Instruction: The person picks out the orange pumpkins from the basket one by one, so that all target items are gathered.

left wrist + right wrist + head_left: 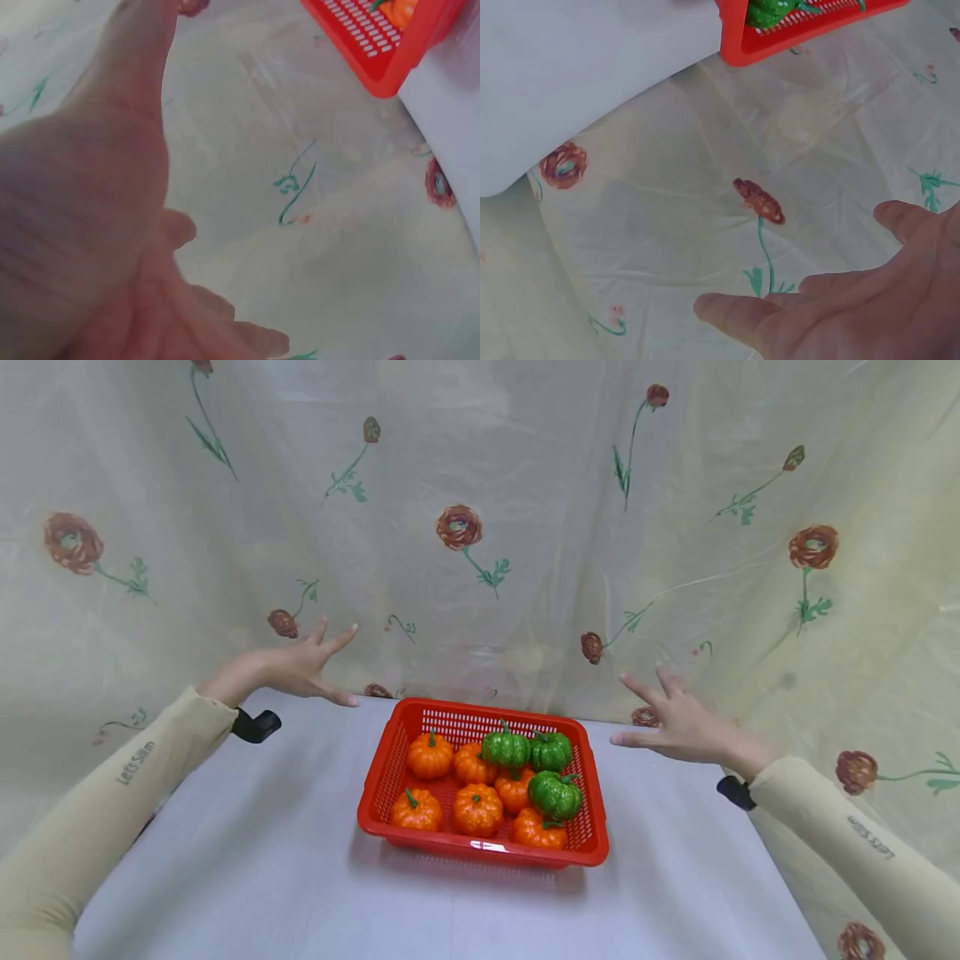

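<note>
My left hand (300, 667) is raised beyond the basket's left side, fingers spread and nothing held. On the other side, my right hand (682, 722) hovers with its fingers apart and holds nothing either. Between them sits a red plastic basket (372, 777) with slotted walls. Inside it lie several small orange pumpkins (477, 810) and three green pumpkins (555, 795), the green ones toward the right. The left wrist view catches a corner of the basket (382, 75) past my left thumb; the right wrist view shows another corner (742, 52), well away from my right fingers.
The basket stands near the far edge of a white table (315, 885). Behind the table hangs a pale curtain (525, 460) printed with red flowers. Both forearms wear cream sleeves (142, 777), with a black strap (255, 725) at the left wrist and another (737, 792) at the right.
</note>
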Demonstrator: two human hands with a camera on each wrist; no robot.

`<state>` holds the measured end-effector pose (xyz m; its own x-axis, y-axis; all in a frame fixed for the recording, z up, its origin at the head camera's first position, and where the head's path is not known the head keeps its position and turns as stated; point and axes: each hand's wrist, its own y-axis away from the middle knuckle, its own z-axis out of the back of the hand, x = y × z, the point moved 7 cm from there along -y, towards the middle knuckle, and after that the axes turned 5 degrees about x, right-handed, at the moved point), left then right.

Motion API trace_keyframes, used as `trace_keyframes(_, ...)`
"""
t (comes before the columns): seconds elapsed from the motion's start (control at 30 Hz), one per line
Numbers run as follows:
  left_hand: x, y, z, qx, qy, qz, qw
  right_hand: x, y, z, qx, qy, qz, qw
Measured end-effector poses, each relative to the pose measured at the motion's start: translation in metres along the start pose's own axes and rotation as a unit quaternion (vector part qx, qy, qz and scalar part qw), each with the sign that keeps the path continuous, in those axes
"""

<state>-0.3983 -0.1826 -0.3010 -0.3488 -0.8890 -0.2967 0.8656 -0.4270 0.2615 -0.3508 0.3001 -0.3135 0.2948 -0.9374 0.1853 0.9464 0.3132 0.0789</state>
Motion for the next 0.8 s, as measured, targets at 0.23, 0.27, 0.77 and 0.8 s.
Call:
trace_keyframes(0.23, 0.006, -0.003, -0.011, -0.046, 0.056, -0.023, 0.9971, 0.008, 0.004, -0.016, -0.002, -0.035, 0.020, 0.9992)
trace_keyframes(0.27, 0.007, -0.003, -0.013, -0.052, 0.061, -0.023, 0.9965, 0.009, 0.005, -0.018, -0.004, -0.036, 0.021, 0.9991)
trace_keyframes(0.77, 0.028, -0.028, -0.080, -0.030, 0.199, -0.013, 0.9794, 0.019, 0.015, -0.066, -0.031, -0.062, 0.026, 0.9972)
trace_keyframes(0.8, 0.030, -0.030, -0.085, -0.029, 0.209, -0.010, 0.9773, 0.020, 0.015, -0.069, -0.029, -0.069, 0.024, 0.9969)
